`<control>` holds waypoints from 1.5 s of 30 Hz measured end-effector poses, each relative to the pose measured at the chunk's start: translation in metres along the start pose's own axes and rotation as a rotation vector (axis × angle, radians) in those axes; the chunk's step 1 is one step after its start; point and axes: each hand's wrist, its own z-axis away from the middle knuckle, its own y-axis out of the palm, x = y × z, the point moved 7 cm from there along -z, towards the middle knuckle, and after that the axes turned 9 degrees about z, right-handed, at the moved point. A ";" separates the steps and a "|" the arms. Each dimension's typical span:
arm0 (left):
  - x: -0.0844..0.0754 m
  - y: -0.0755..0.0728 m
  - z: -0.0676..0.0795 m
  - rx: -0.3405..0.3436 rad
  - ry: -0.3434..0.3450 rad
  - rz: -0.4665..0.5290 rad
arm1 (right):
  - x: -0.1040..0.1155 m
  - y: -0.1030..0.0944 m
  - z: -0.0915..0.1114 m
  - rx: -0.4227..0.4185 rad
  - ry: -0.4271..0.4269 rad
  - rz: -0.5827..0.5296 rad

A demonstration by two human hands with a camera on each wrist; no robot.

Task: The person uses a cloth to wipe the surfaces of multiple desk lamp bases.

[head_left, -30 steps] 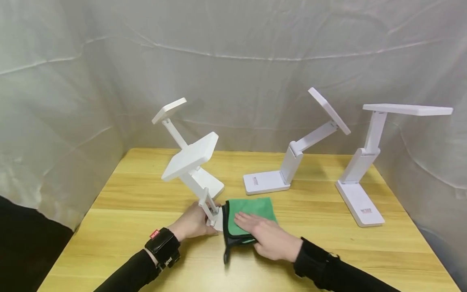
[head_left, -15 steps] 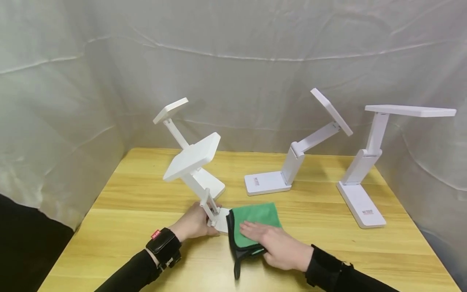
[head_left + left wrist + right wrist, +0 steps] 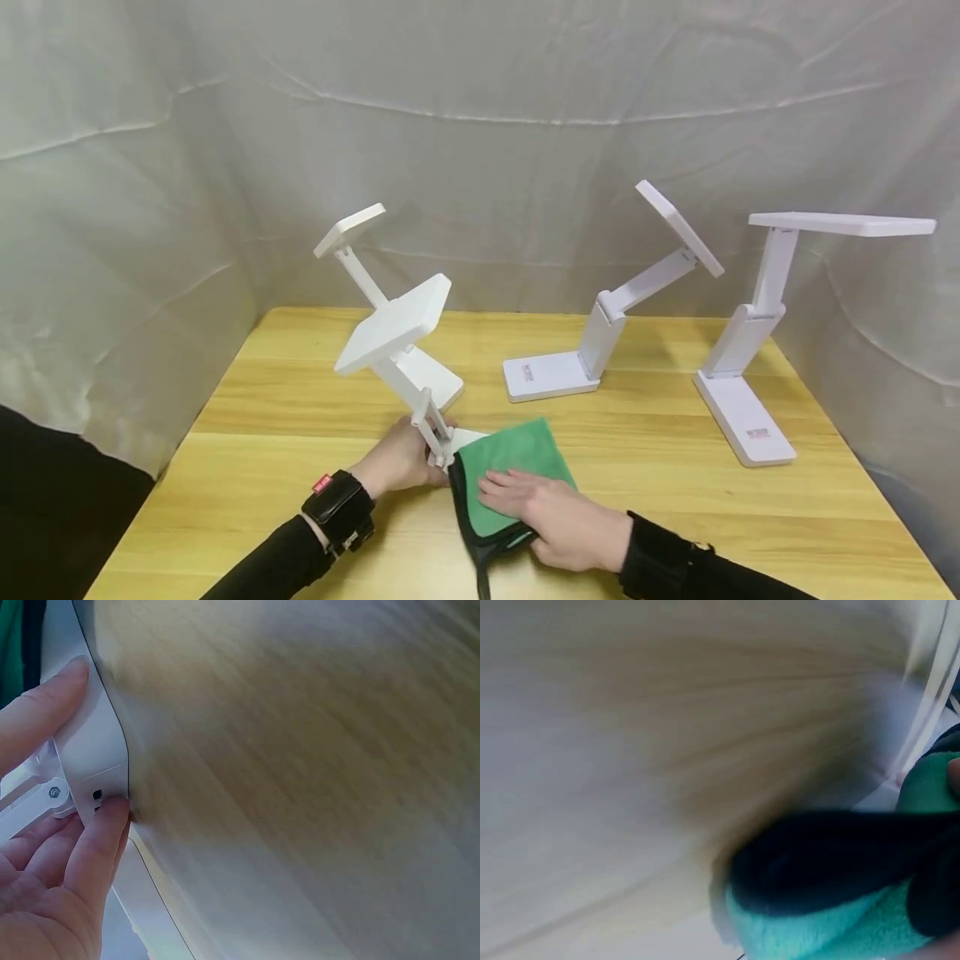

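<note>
The left hand (image 3: pixel 401 457) pinches the base (image 3: pixel 463 437) of a white folding desk lamp (image 3: pixel 393 325) between thumb and fingers, left of centre on the wood-grain table (image 3: pixel 645 467), while the right hand (image 3: pixel 551 517) lies over a folded green cloth (image 3: pixel 510 454) with black edging (image 3: pixel 463 504), its fingers extended close together and its thumb hidden, so whether it pinches cannot be told. The cloth covers part of that base, just beside the left hand, and three more white lamps stand farther back: a rear lamp (image 3: pixel 362 277) directly behind the first, a middle lamp (image 3: pixel 601 333), and a far-right lamp (image 3: pixel 738 342)
</note>
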 end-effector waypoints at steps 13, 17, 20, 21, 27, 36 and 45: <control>-0.003 -0.004 -0.004 -0.012 0.030 -0.055 | -0.007 -0.002 -0.027 -0.029 0.034 0.065; -0.002 -0.001 -0.005 -0.001 0.008 -0.028 | -0.003 -0.002 -0.008 -0.019 -0.021 0.030; -0.001 0.000 -0.005 0.012 -0.023 0.006 | -0.013 -0.005 0.010 -0.010 0.027 -0.016; -0.001 0.000 -0.005 0.014 -0.030 0.017 | -0.017 -0.006 0.013 -0.008 0.054 -0.028; 0.000 -0.002 -0.003 0.007 -0.037 0.034 | -0.026 -0.009 -0.005 0.009 0.143 -0.013; 0.001 -0.001 0.003 -0.028 0.004 -0.042 | 0.005 0.001 -0.014 -0.012 -0.024 0.052; 0.003 0.002 0.002 0.005 -0.046 0.058 | -0.021 -0.005 0.006 0.000 0.158 -0.038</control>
